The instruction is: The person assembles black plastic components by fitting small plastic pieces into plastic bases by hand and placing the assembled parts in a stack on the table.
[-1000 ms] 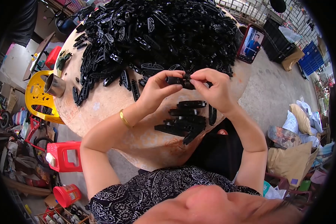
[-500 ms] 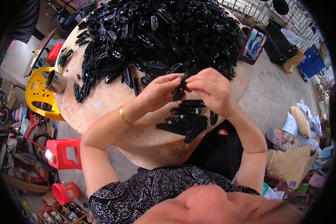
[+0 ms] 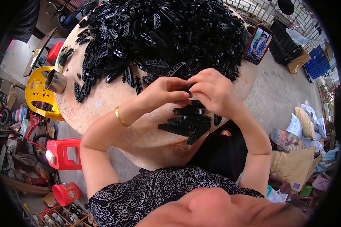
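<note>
Above the table's near edge, my left hand and my right hand meet fingertip to fingertip. Between them they grip a small black plastic part, mostly hidden by the fingers. Both hands are closed on it. Just below, a small stack of long black plastic parts lies on the patterned tablecloth. A big heap of similar black parts, slim with rounded outlines, covers the far side of the round table.
At the table's left edge stands a metal cup, with a yellow chair beyond it. A propped phone is at the right edge. A red stool and red bucket are on the floor at left; sacks lie at right.
The black part has turned from a steep, visible tilt to lying mostly hidden among my fingers. My left hand's fingers have closed further over it, and the hands have drawn closer together.
</note>
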Motion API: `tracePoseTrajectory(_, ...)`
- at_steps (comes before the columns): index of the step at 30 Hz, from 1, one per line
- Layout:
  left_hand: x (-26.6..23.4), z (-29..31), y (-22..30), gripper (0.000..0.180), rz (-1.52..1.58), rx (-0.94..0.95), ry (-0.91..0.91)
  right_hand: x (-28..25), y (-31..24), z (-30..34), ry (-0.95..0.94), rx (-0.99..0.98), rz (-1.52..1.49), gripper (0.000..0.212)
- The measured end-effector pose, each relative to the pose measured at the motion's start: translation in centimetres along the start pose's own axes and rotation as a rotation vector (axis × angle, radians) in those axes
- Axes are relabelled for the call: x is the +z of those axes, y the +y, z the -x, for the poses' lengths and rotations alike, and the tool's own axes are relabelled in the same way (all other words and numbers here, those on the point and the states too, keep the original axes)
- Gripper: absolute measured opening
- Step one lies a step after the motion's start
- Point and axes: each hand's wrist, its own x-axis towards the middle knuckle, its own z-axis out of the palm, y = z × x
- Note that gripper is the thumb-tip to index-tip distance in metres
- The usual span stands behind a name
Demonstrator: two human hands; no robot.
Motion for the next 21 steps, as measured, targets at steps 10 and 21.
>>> tracePoseTrajectory(10, 1.5, 0.6, -0.4, 0.042, -0.912, 0.423, 0.199, -0.1, -0.4, 0.5, -0.185, 0.778, -0.395, 0.028)
tracePoseTrajectory(21, 1.9, 0.7, -0.6, 0.027, -1.294, 0.73, 0.297, 1.9, 3.1, 2.1, -0.162, 0.407, 0.13, 0.016)
